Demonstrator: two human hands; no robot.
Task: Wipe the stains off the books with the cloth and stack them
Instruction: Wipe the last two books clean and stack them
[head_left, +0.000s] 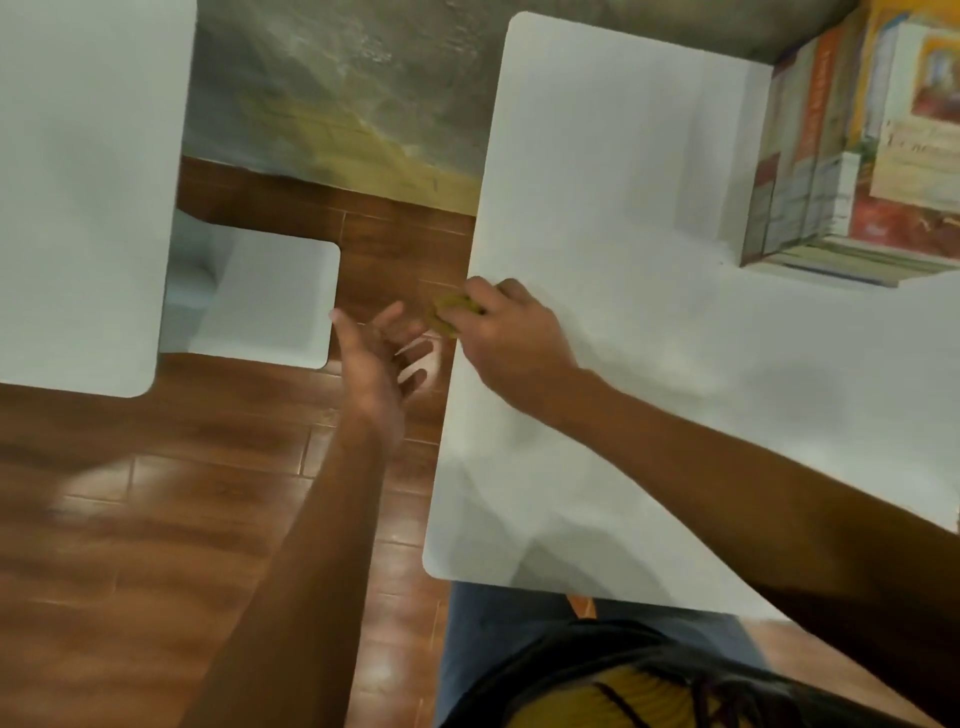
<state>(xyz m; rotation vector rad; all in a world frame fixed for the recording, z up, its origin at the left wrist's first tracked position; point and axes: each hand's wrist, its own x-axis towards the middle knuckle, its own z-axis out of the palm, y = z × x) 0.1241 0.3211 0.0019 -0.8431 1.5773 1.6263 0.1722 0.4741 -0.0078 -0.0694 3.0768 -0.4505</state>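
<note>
A stack of books (852, 171) with a colourful cover on top stands at the far right of the white table (623, 260). My right hand (511, 338) is at the table's left edge and grips a bunched yellow-green cloth (452, 312), which sticks out past the edge. My left hand (382, 364) hangs over the floor just left of the table, palm turned up and fingers spread, holding nothing. It lies close beside the cloth, a little below it.
A second white table (78, 208) fills the left side, with a white stool (270, 301) beside it. Brown wood-look floor (156, 519) lies between the tables. My lap is at the bottom edge.
</note>
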